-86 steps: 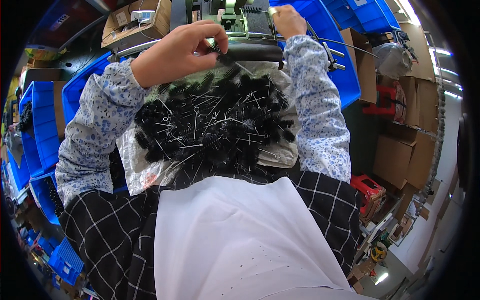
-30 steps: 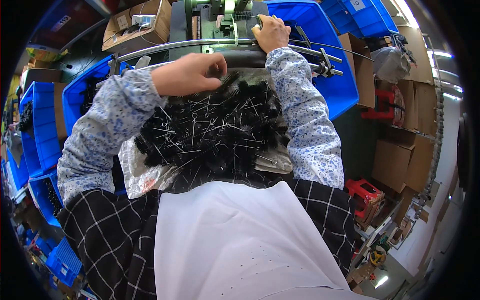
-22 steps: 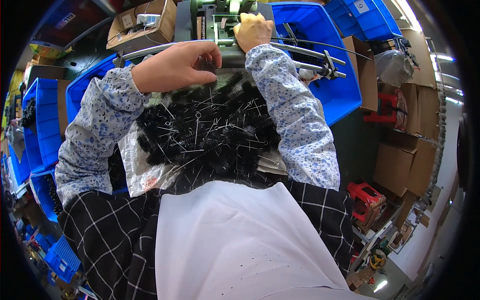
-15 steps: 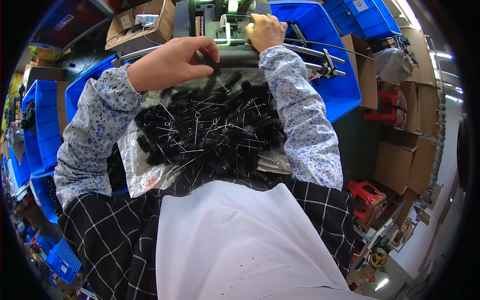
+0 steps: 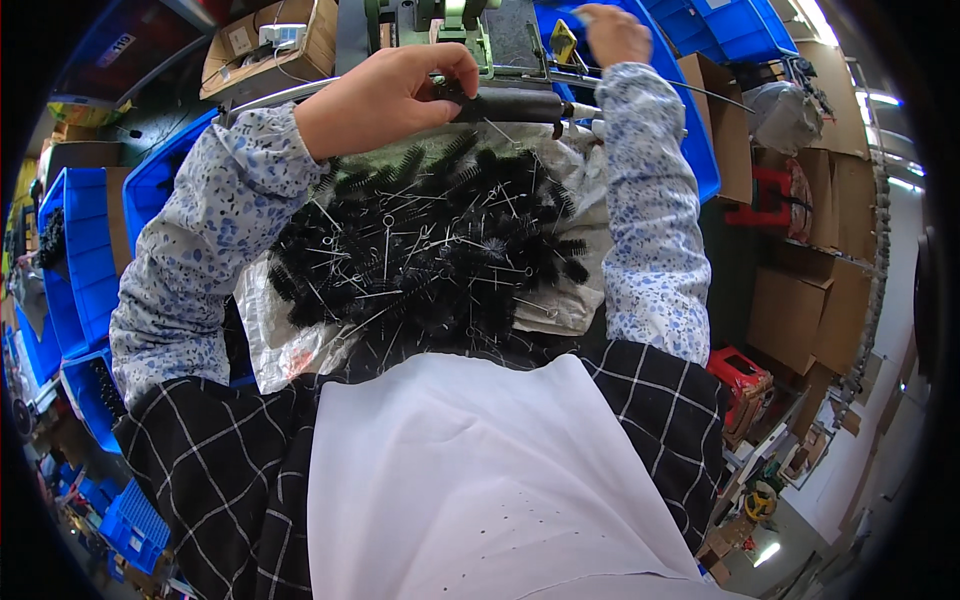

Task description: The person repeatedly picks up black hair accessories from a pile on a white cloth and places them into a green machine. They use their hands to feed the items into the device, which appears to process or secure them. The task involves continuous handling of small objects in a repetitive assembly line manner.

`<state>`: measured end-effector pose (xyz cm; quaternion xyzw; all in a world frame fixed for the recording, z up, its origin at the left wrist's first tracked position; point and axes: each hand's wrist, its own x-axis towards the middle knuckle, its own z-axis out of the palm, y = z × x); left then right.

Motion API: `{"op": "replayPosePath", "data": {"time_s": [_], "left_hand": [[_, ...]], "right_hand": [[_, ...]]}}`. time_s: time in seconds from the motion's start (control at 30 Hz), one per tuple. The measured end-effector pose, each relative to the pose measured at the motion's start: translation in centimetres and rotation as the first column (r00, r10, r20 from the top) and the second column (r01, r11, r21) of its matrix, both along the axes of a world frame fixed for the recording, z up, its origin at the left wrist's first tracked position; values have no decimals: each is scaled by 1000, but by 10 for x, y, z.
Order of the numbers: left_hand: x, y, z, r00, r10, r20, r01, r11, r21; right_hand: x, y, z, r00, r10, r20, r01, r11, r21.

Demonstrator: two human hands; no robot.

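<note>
A pile of black bristle brushes with looped wire stems [image 5: 400, 235] lies on a pale sheet [image 5: 268, 325] in front of me. Above its far edge, my left hand [image 5: 375, 105] is closed, pinching a black wire brush [image 5: 455, 92] by the bristles; a thin metal stem shows just right of the fingers. The hand is beside the dark padded bar [image 5: 520, 105] at the front of a green-grey machine [image 5: 450, 22]. My right hand [image 5: 618, 38] is raised at the far right over a blue bin [image 5: 705, 160], close to a yellow piece [image 5: 563, 42]. Its fingers are blurred, and I cannot tell what they hold.
A cardboard box with a small white device [image 5: 282, 36] stands left of the machine. Blue bins [image 5: 85, 255] are stacked at the left. To the right are cardboard boxes [image 5: 790, 310], a red stool [image 5: 770, 200] and a thin rod [image 5: 700, 98] sticking out sideways.
My right hand has left the machine and moved right, toward the blue bin. My left hand has shifted right and slightly away from me, and a brush now shows in its fingers.
</note>
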<state>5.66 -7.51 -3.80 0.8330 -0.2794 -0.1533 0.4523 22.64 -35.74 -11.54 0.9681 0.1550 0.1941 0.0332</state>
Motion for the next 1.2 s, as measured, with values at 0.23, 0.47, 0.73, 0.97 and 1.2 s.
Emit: {"op": "replayPosePath", "data": {"time_s": [0.23, 0.47, 0.73, 0.97, 1.2], "left_hand": [[17, -17, -31, 981, 168, 100, -132, 946, -295], [13, -17, -26, 956, 254, 143, -246, 967, -72], [-3, -54, -78, 945, -323, 58, 286, 897, 338], [3, -60, -93, 922, -387, -8, 361, 853, 377], [2, -60, -93, 911, -408, -56, 395, 830, 395]], "right_hand": [[-93, 45, 47, 533, 708, -463, -221, 645, 732], [-92, 71, 23, 918, 294, -265, -116, 839, 531], [-47, 80, -14, 992, 117, -48, -114, 992, 52], [-39, 82, -19, 994, 105, -31, -103, 994, 43], [-34, 81, -28, 987, 151, -48, -147, 985, 90]]}}
